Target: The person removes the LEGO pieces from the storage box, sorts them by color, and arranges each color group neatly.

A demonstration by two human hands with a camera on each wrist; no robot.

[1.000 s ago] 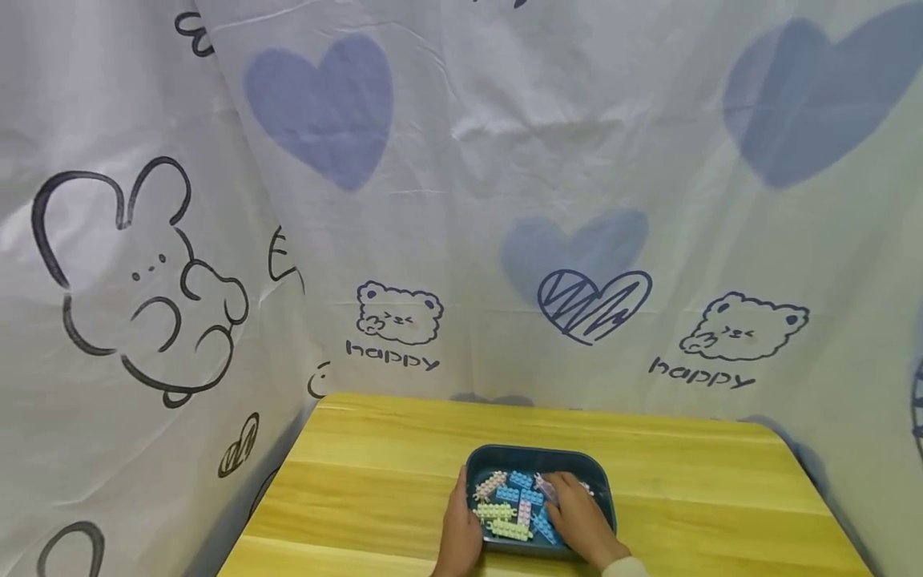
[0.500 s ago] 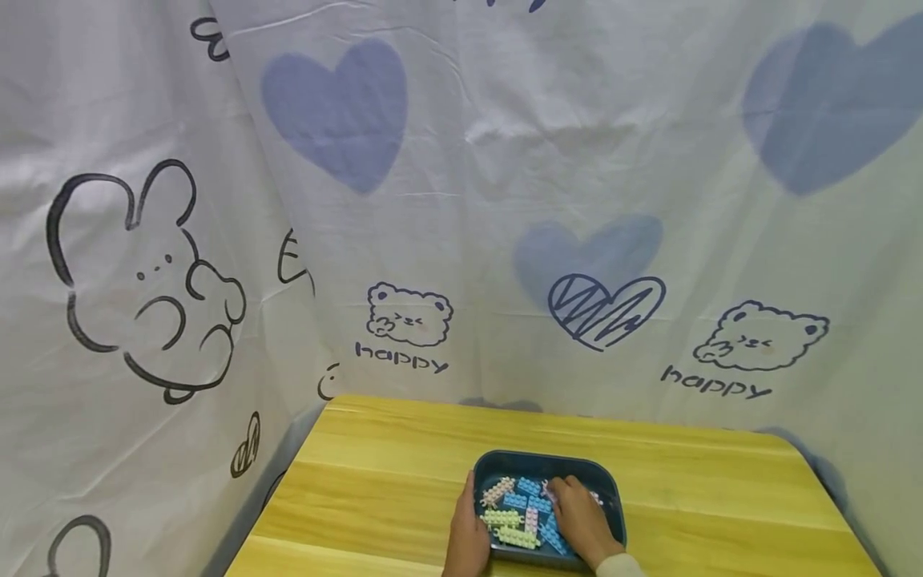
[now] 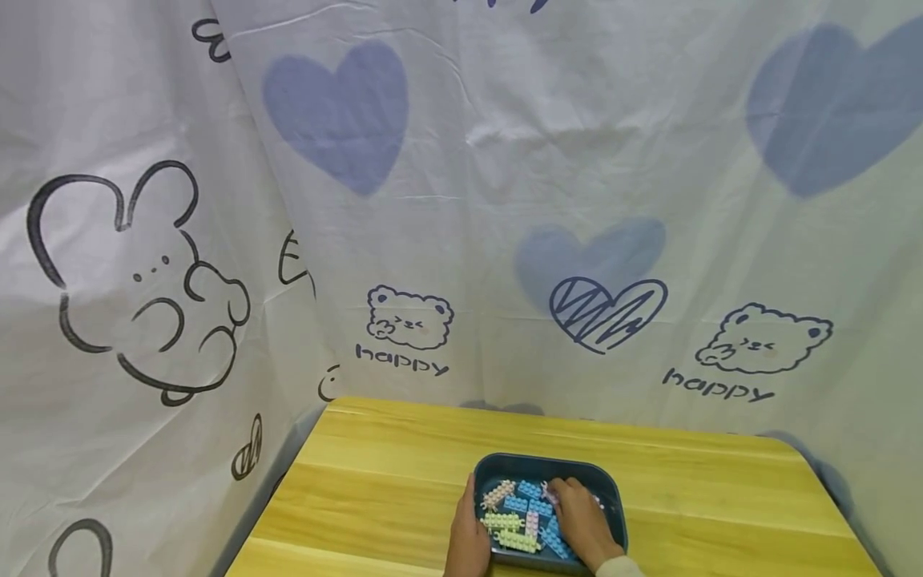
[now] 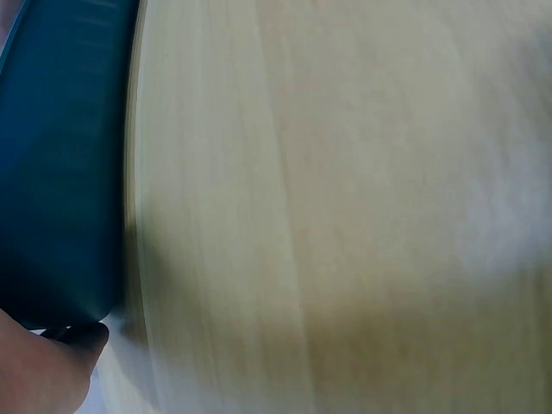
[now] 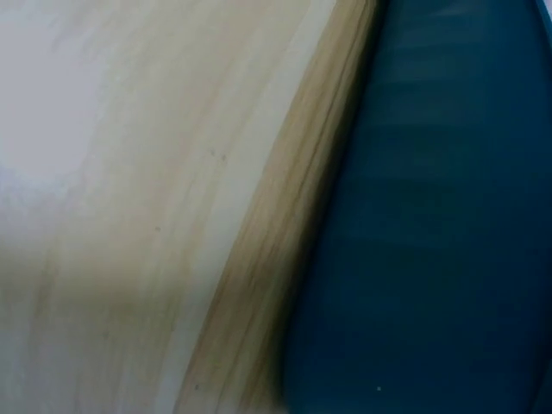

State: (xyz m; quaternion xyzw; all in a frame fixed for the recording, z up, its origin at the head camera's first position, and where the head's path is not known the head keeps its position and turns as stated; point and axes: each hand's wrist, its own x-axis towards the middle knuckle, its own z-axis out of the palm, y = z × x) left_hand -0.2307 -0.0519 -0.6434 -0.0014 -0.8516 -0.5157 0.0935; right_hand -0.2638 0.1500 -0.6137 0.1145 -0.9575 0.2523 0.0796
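The tray [image 3: 537, 469], dark blue with rounded corners, stood on the tabletop [image 3: 389, 481], at the side nearest the person. It contained small studded blocks in several colours.

Left hand [image 3: 469, 533]: positioned at the tray's left side, fingers extended along the outer wall. The left wrist view showed part of this hand at a lower corner of the tray.

Right hand [image 3: 581, 517]: reached over the near right part of the tray, fingers bent down onto the lilac block [image 3: 548, 491]. The fingertips were hidden; whether they pinched the block could not be determined. A pale sleeve [image 3: 620, 566] covered the wrist.

Block layout, as seen from the head view:
- The beige block [image 3: 498, 494] lay at the far left, tilted.
- Two yellow-green blocks [image 3: 518, 542] lay at the near left, one in front of the other.
- Blue blocks [image 3: 540, 508] occupied the centre, with another just beside the right hand.
- The pink block [image 3: 532, 524] lay lengthwise, near to far, between the yellow-green and blue ones.

Behind the tabletop hung a white backdrop [image 3: 447, 200] printed with blue hearts, bear drawings and the word "happy".
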